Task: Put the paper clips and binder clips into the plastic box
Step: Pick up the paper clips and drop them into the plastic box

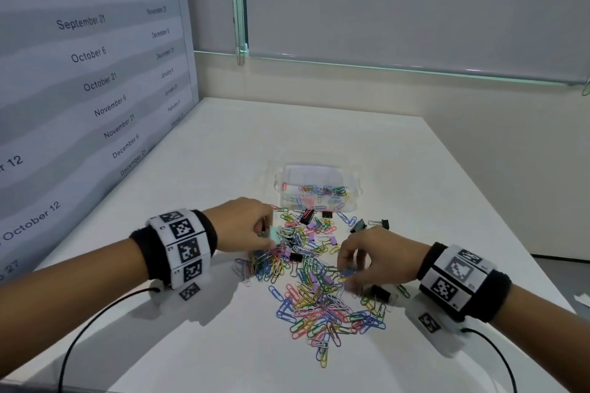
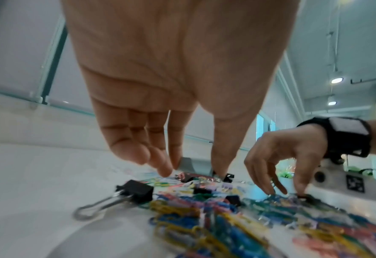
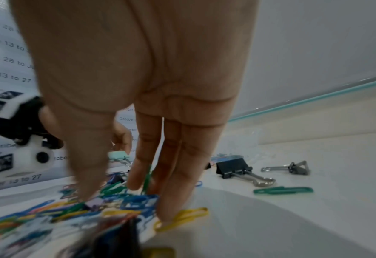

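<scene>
Near edge: bare white table (image 1: 198,344) in front of the paper clips (image 1: 319,290), open to a hand.
Middle: paper clips and binder clips (image 1: 357,226) cover the surface up to the plastic box (image 1: 319,188).
Far edge: bare table behind the box.
Left edge: date-printed panel (image 1: 79,73) stands along it.
Right edge: bare strip.

The head view looks down and forward from above the white table (image 1: 191,344), taking in both wrists at 8 and 4 o'clock and the clip pile (image 1: 314,281) at centre. The left wrist view sits low and very near its own fingers, facing toward 3 o'clock. The right wrist view, equally close, faces toward 9 o'clock; all three share the pile.
</scene>
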Tool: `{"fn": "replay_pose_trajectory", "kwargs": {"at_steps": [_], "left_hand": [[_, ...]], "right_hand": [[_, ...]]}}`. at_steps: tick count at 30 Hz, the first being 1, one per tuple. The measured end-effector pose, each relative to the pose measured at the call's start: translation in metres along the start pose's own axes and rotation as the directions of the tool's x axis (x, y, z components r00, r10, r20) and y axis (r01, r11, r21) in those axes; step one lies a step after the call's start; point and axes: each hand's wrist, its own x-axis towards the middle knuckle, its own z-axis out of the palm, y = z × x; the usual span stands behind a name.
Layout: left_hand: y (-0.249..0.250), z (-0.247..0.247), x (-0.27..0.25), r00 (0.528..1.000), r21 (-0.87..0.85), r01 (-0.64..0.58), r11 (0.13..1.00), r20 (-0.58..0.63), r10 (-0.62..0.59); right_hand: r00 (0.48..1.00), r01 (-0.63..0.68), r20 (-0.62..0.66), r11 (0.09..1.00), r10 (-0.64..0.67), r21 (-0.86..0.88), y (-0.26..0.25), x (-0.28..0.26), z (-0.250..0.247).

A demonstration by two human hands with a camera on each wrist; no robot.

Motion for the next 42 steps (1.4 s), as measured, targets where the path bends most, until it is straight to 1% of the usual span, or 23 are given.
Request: {"fn": "replay_pose_trajectory", "kwargs": {"at_steps": [3,5,7,10,12,15,17,20,23,25,27,32,36,38,39,41,42], "left_hand": [[-0.008,0.004,-0.003,0.996,0.105,0.070,0.992,0.042,-0.075],[-0.003,0.007,-0.006,0.996,0.146,0.078,0.986,0.039,-0.084],[0.011,0.009,-0.010,0.998,0.134,0.048,0.990,0.027,-0.052],[0.041,0.014,-0.018,0.996,0.038,-0.037,0.999,0.087,0.033],[0.058,0.023,-0.023,0.990,0.019,-0.063,0.998,0.128,0.060],[0.072,0.041,-0.026,0.988,0.093,-0.052,0.994,0.148,0.038],[0.074,0.049,-0.025,0.991,0.128,-0.045,0.991,0.132,0.028],[0.073,0.050,-0.020,0.992,0.098,-0.040,0.994,0.123,0.028],[0.070,0.047,-0.013,0.990,0.032,-0.026,0.999,0.142,0.021],[0.067,0.045,-0.008,0.991,-0.012,-0.041,0.999,0.126,0.042],[0.063,0.044,-0.005,0.991,-0.057,-0.062,0.996,0.117,0.068],[0.053,0.033,0.003,0.984,-0.193,-0.065,0.979,0.152,0.095],[0.041,0.021,0.013,0.986,-0.314,-0.048,0.948,0.139,0.096],[0.037,0.010,0.019,0.992,-0.416,-0.031,0.909,0.096,0.078],[0.035,0.004,0.023,0.995,-0.493,-0.014,0.870,0.075,0.059],[0.031,-0.008,0.032,0.999,-0.643,0.004,0.766,0.032,0.021],[0.029,-0.014,0.037,1.000,-0.694,0.005,0.720,0.004,-0.003]], "right_hand": [[0.997,-0.029,0.069,0.994,0.036,-0.103,-0.007,-0.004,0.007],[0.996,-0.015,0.086,0.990,0.027,-0.138,-0.011,-0.003,0.015],[0.996,0.004,0.084,0.992,0.007,-0.128,-0.014,-0.002,0.021],[0.994,0.002,0.112,0.997,0.006,-0.075,-0.016,0.000,0.022],[0.992,0.010,0.123,0.998,-0.003,-0.057,-0.016,0.001,0.019],[0.995,0.020,0.102,0.999,-0.017,-0.029,-0.012,0.003,0.016],[0.998,0.009,0.068,1.000,-0.008,-0.018,-0.009,0.003,0.013],[1.000,-0.014,0.025,1.000,0.014,-0.013,-0.003,0.005,0.007],[1.000,-0.008,-0.002,1.000,0.008,0.030,0.004,0.009,-0.002],[0.999,-0.019,-0.028,0.998,0.021,0.058,0.008,0.011,-0.007],[0.997,-0.042,-0.058,0.991,0.050,0.125,0.011,0.015,-0.012],[0.988,-0.084,-0.097,0.947,0.119,0.309,0.018,0.027,-0.026],[0.969,-0.096,-0.169,0.902,0.182,0.421,0.022,0.040,-0.043],[0.954,-0.079,-0.227,0.891,0.199,0.447,0.026,0.049,-0.053],[0.944,-0.072,-0.256,0.887,0.208,0.455,0.027,0.053,-0.058],[0.920,-0.056,-0.315,0.872,0.235,0.486,0.030,0.064,-0.066],[0.906,-0.047,-0.341,0.860,0.251,0.507,0.032,0.070,-0.069]]}}
